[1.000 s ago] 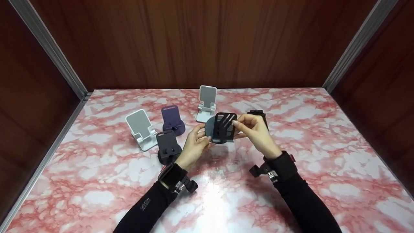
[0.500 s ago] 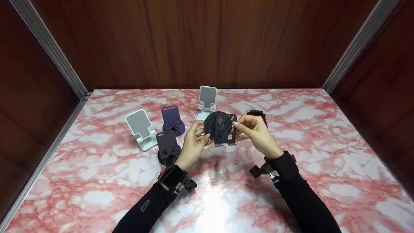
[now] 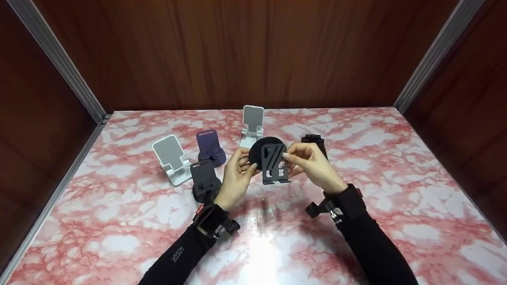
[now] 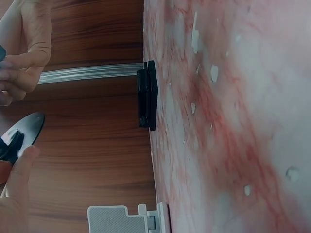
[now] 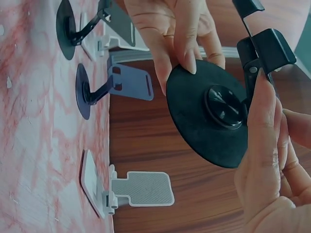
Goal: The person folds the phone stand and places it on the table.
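Note:
A black phone stand (image 3: 273, 168) with a round base (image 5: 192, 116) and a slotted plate (image 5: 273, 48) is held above the table between both hands. My left hand (image 3: 234, 178) pinches the base's rim, thumb on the near side. My right hand (image 3: 313, 164) pinches the plate's right edge between thumb and fingers. In the head view the plate faces me, hanging partly in front of the base. In the right wrist view the base's black face and round hub show. The left wrist view catches only part of the base (image 4: 32, 128), near its left edge.
Left of the hands stand a white phone stand (image 3: 169, 152), a purple one (image 3: 208, 142) and a dark grey one (image 3: 202, 174). Another white stand (image 3: 253, 118) is behind them. A black folded object (image 4: 147, 94) lies behind my right hand. Wooden walls (image 3: 253, 55) enclose the marbled table (image 3: 380, 174).
The held stand has been turned: its base swung from a bluish face to a black one, and the plate now tilts lower in front. Both hands keep their grip almost in place.

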The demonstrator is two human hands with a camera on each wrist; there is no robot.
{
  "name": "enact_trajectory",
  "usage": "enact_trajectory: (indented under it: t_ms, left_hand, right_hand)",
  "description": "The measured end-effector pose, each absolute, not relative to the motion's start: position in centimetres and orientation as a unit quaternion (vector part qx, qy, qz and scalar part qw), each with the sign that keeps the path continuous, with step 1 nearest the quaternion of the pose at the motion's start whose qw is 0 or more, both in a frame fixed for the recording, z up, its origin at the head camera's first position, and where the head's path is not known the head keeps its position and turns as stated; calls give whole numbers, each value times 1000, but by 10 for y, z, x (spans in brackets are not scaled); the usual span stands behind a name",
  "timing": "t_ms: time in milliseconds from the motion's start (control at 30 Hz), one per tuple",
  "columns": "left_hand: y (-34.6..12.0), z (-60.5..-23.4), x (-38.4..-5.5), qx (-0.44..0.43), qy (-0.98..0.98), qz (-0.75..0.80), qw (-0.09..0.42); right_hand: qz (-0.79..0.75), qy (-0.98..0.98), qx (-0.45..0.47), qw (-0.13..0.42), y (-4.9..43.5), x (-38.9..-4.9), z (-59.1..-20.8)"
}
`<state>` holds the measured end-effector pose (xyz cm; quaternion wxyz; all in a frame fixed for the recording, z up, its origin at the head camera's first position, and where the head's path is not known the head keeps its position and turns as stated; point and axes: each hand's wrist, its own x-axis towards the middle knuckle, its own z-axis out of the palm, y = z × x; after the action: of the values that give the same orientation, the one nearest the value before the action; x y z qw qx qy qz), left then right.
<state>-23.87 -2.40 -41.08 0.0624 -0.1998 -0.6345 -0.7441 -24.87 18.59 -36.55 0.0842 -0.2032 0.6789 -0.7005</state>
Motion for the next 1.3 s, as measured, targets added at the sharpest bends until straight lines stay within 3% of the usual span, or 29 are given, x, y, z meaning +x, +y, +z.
enact_trajectory:
  t_ms: [567, 767, 1100, 1200, 1300]
  left_hand:
    - [-22, -411, -235, -218, -645, -728, 74]
    - [-21, -413, -236, -191, -649, -735, 55]
    - [-19, -412, -236, -152, -629, -762, 9]
    - [-18, -411, -235, -147, -625, -767, 0]
    - [-18, -410, -235, -147, -616, -774, -9]
  right_hand:
    - [-713, 664, -167, 151, 189, -247, -362]
    - [-682, 703, -174, 107, 185, -243, -360]
    - [-586, 788, -181, -55, 185, -246, -361]
    - [-587, 791, -170, -43, 185, -248, -362]
    - [-611, 774, -167, 6, 186, -250, -365]
